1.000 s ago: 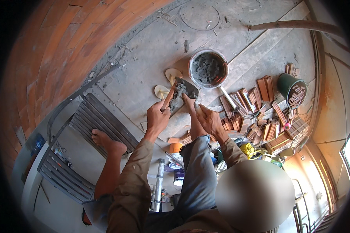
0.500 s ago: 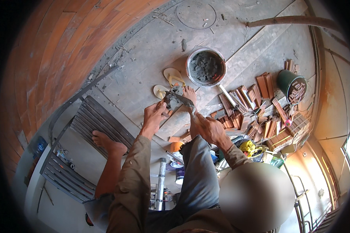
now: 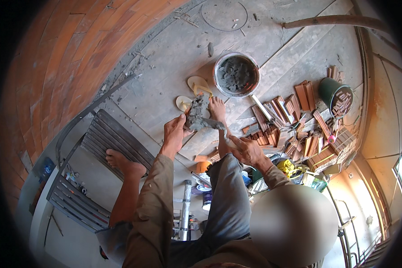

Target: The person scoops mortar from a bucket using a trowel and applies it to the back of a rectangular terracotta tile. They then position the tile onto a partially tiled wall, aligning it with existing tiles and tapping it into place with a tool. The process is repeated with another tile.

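My left hand (image 3: 174,136) grips a thin terracotta piece, mostly hidden under a thick lump of grey mortar (image 3: 196,108). My right hand (image 3: 248,152) is closed round the handle of a mortar-smeared trowel (image 3: 214,124), its blade on the near side of the lump. Just beyond stands a round bucket (image 3: 236,73) holding dark grey mortar. A pair of pale flip-flops (image 3: 198,84) lies left of it. My bare right foot (image 3: 217,106) shows behind the trowel.
Stacks of terracotta strips (image 3: 304,96) and a green bucket of pieces (image 3: 330,96) are at the right. A curved brick surface (image 3: 58,53) spans the left. My left foot rests on a dark slatted step (image 3: 107,143). A long pipe (image 3: 326,21) crosses the top right.
The trowel blade has turned and moved toward me, and more mortar now covers the piece in my left hand. My left hand has shifted slightly left; my right hand has dropped a little.
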A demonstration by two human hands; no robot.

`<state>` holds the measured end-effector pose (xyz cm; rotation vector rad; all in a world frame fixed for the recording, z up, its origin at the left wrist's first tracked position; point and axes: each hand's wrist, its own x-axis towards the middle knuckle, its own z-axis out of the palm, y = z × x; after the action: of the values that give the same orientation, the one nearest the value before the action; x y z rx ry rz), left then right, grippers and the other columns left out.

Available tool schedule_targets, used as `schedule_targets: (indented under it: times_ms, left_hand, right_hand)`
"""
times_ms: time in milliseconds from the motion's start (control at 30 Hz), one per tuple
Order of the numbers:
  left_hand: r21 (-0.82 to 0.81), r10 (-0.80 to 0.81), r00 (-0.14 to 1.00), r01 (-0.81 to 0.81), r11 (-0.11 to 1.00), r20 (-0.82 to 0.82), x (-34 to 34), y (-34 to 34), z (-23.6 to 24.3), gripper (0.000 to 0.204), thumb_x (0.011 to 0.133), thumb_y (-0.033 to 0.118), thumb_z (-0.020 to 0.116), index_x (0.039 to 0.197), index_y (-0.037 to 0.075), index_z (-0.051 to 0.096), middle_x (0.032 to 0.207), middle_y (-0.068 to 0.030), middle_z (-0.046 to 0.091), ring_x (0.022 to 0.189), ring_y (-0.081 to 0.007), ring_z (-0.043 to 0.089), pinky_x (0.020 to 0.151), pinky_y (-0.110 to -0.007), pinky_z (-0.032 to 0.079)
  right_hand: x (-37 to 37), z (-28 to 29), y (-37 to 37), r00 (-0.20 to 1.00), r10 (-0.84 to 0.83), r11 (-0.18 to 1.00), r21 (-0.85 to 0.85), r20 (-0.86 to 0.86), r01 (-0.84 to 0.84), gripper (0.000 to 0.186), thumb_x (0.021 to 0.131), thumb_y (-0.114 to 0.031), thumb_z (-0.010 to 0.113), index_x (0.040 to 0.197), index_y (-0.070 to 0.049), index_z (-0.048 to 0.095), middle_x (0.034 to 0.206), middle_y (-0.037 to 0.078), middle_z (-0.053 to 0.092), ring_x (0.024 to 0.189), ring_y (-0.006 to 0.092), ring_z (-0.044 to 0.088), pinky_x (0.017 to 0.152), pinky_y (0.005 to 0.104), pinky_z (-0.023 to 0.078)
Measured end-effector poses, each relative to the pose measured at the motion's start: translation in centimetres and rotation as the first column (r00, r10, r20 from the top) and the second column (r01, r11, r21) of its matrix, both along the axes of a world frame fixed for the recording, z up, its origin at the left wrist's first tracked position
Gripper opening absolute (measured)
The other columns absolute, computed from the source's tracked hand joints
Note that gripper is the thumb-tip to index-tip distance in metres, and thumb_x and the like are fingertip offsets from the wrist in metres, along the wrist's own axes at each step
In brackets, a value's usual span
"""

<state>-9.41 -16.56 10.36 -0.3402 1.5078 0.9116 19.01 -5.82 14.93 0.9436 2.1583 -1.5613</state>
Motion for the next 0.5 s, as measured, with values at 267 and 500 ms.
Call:
schedule_targets:
  times_ms: [267, 500]
  left_hand:
    - [-0.01, -0.079, 0.991, 0.079, 0.997, -0.104, -0.8, -1.5, -1.1, 0.031, 0.103, 0.019, 0.051, 0.118, -0.005, 0.061, 0.096, -0.0091, 0.066, 0.083, -0.0176, 0.065, 0.082, -0.042, 0.059]
    - [-0.037, -0.072, 0.983, 0.067, 0.997, -0.166, -1.1, -0.7, 0.2, 0.031, 0.102, 0.019, 0.052, 0.12, -0.004, 0.06, 0.088, -0.0053, 0.06, 0.076, -0.015, 0.061, 0.08, -0.04, 0.059]
  right_hand:
    - [2.3, -0.2, 0.3, 0.939, -0.283, 0.795, -0.499, 0.197, 0.345, 0.042, 0.087, -0.026, 0.065, 0.122, -0.003, 0.065, 0.085, 0.018, 0.069, 0.077, 0.0254, 0.068, 0.071, 0.0383, 0.054]
    - [2.6, -4.1, -1.3, 0.797, -0.585, 0.78, -0.163, 0.151, 0.604, 0.043, 0.088, -0.024, 0.06, 0.124, -0.001, 0.062, 0.082, 0.017, 0.067, 0.073, 0.0251, 0.066, 0.068, 0.0414, 0.052]
